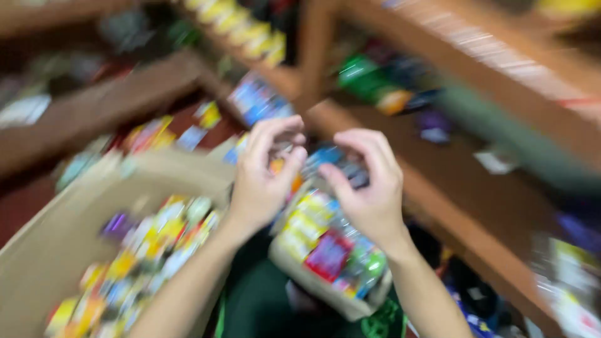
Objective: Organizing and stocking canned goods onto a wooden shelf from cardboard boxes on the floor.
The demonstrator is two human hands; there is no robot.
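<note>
small packets [325, 159] are being pinched between the left hand [263, 181] and right hand [369, 188], fingers curled on them above a small box [325, 256], so sorting seems underway; a careful grip appears needed.

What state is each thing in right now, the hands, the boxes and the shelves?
Left hand: raised, fingers curled, pinching a small blurred packet.
Right hand: raised, fingers curled toward the same spot; grip unclear.
Small box: open, full of colourful packets.
Big box: open, partly filled with packets.
Shelves: wooden, stocked with a few blurred goods.
</note>
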